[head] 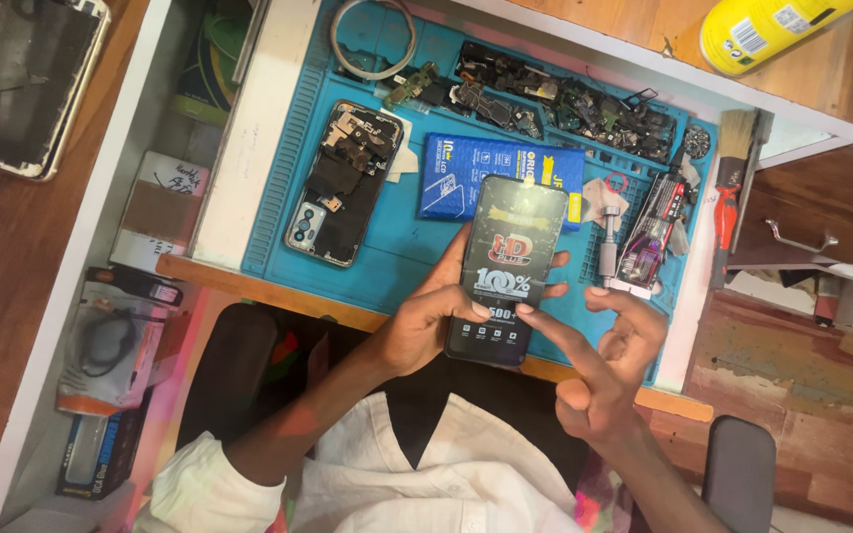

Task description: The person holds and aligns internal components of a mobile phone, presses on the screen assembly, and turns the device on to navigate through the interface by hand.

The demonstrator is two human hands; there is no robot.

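Observation:
My left hand (425,321) grips a black phone-shaped screen panel (507,266) with a printed film on its face, holding it by its left edge above the blue work mat (397,247). My right hand (604,360) holds nothing; its forefinger touches the panel's lower face, and the other fingers are spread. An opened phone (343,183) with its back off lies on the mat to the left. A blue flat box (466,173) lies just behind the panel.
Loose phone parts (555,104) fill the mat's back trays. A brush (735,168), a screwdriver (608,237) and small tools lie at the right. A yellow can (762,30) lies on the wooden top, a bare phone frame (22,84) at far left, boxes (111,345) below left.

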